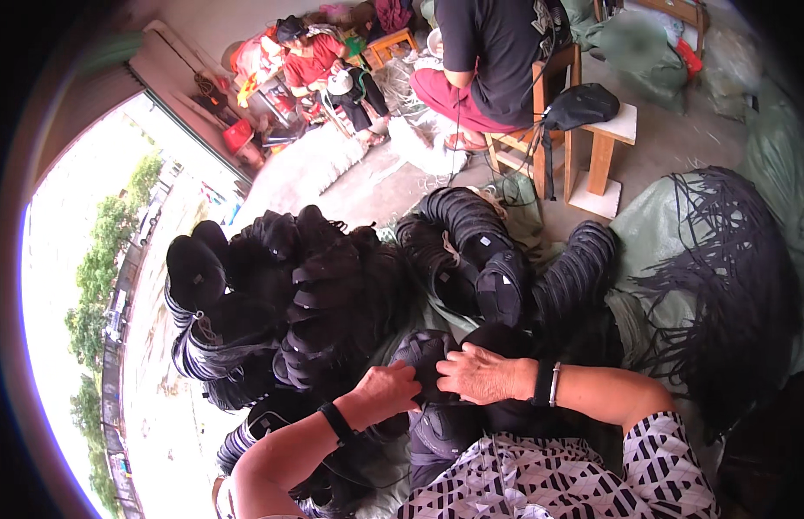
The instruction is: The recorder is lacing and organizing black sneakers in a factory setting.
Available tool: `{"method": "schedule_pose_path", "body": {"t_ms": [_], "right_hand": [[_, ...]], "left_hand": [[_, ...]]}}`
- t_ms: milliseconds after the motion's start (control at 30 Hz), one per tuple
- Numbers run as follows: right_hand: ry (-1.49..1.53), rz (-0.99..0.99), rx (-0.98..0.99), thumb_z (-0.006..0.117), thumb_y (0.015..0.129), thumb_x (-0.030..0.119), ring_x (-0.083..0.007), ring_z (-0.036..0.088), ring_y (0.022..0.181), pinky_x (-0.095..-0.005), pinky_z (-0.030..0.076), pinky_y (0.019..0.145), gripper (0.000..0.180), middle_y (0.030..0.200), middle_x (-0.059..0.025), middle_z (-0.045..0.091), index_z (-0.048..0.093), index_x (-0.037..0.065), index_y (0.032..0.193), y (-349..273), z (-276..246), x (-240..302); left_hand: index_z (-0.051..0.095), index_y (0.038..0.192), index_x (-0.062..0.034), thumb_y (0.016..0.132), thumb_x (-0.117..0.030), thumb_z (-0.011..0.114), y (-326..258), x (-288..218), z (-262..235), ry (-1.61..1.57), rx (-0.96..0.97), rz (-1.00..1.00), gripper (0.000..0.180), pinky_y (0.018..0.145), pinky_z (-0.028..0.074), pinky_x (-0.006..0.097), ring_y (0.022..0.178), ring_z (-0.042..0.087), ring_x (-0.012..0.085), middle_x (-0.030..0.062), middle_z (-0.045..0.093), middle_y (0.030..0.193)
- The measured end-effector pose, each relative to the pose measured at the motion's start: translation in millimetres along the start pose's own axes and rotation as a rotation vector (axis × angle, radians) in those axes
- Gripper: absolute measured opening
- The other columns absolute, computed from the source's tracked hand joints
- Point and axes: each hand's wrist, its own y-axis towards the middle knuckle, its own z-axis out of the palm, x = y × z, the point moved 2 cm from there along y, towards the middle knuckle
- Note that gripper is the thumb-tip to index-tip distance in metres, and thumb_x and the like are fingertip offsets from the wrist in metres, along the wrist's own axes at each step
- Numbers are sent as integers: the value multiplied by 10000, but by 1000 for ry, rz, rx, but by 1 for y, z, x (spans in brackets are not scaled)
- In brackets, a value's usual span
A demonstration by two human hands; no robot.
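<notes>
My left hand and my right hand meet above my lap, fingers bent in a pinch on a black shoe upper. The upper's rounded end shows above and between my hands; my fingers hide part of it. Closer to my body lies another dark shoe upper. What my fingertips hold exactly is too small to make out. Left of my hands rises a heap of black shoe uppers, many of them nested. Beyond my hands stand more nested stacks, some with small white labels.
To the right, a bundle of long black laces or strips lies on a green sack. A wooden chair and a small wooden stand are ahead. Two seated people work farther off. An opening to outdoors borders the left.
</notes>
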Motion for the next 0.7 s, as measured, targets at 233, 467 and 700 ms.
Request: {"method": "schedule_pose_path", "body": {"t_ms": [233, 467, 700], "right_hand": [[168, -44, 59, 700, 710, 198, -245, 533, 936, -387, 432, 789, 205, 929, -65, 521, 601, 86, 850, 1, 1, -18], [175, -70, 85, 712, 700, 187, -286, 544, 957, -395, 459, 851, 209, 961, -109, 549, 642, 54, 845, 0, 0, -18], [141, -137, 64, 690, 690, 138, -268, 561, 907, -378, 482, 821, 135, 931, -85, 562, 647, 58, 790, -6, 1, -8]], "left_hand": [[706, 890, -115, 832, -335, 583, 16, -12, 15, -113, 343, -373, 259, 752, 514, 430, 1071, 492, 278, 77, 568, 1002], [680, 872, -75, 860, -259, 547, 27, 7, 12, -769, -30, -664, 228, 714, 490, 330, 886, 581, 198, 73, 625, 836], [583, 901, -29, 891, -156, 488, 28, 11, 26, -1308, -500, -780, 159, 570, 484, 314, 641, 597, 180, 74, 634, 781]]}}
